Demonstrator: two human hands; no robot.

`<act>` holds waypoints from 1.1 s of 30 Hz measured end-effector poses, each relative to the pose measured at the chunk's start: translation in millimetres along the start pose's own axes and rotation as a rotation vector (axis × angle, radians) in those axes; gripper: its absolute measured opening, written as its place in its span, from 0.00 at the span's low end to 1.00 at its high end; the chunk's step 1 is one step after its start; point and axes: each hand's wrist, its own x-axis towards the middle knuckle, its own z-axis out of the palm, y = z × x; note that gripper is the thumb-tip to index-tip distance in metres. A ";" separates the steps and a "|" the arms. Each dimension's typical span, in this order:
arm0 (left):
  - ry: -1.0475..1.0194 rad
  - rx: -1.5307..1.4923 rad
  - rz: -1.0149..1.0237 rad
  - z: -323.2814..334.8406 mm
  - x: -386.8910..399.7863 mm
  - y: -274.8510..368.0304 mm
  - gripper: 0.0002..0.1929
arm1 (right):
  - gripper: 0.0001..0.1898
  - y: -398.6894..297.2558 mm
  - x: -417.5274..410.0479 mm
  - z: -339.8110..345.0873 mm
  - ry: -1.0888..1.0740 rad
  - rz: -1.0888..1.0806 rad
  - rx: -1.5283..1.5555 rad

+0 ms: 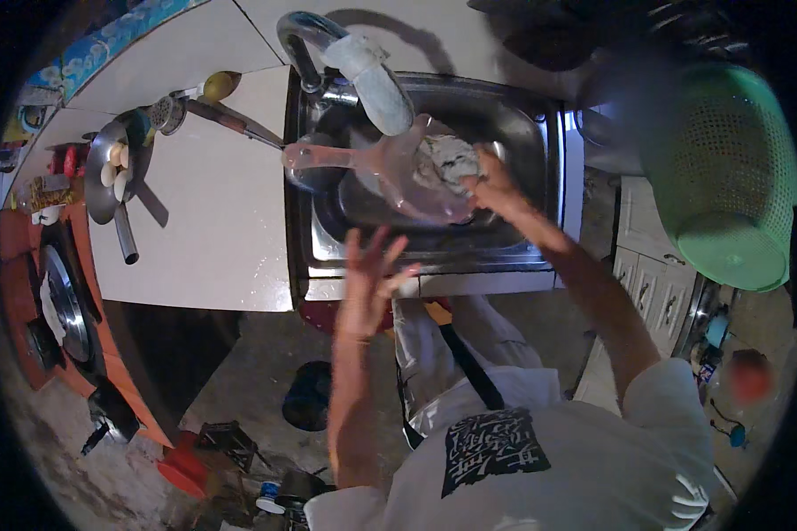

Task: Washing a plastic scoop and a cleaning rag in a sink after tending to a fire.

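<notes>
A pink translucent plastic dipper [398, 189] lies over the stainless steel sink [528, 255], its handle pointing left across the sink's rim. My right hand [495, 182] grips a crumpled grey-white cloth [450, 159] at the dipper's bowl. Whether its fingers also touch the dipper's rim, I cannot tell. In front of the sink's near edge, my left hand [373, 269] is blurred, fingers spread and holding nothing. Above the dipper hangs the curved metal faucet [309, 30], with a pale cloth wrap [382, 93] around its spout.
On the white counter [219, 226] at left, a metal pan [103, 192] holds several eggs [118, 171], its handle towards me. A knife [229, 119] and a yellowish fruit [219, 86] lie farther back. A green plastic basket [730, 179] stands at right; a dark bucket [307, 396] is on the floor.
</notes>
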 end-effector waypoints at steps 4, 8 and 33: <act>0.451 0.308 0.260 66.2 28.5 -52.8 0.43 | 0.36 -4.3 -45.5 47.3 0.045 0.018 -0.016; 0.462 0.929 0.619 18.1 43.4 -72.3 0.42 | 0.30 10.3 -44.5 65.2 0.071 -0.109 -0.057; 0.310 0.464 0.157 18.7 62.0 -50.2 0.23 | 0.27 -21.1 -39.2 52.8 -0.229 -0.391 -0.271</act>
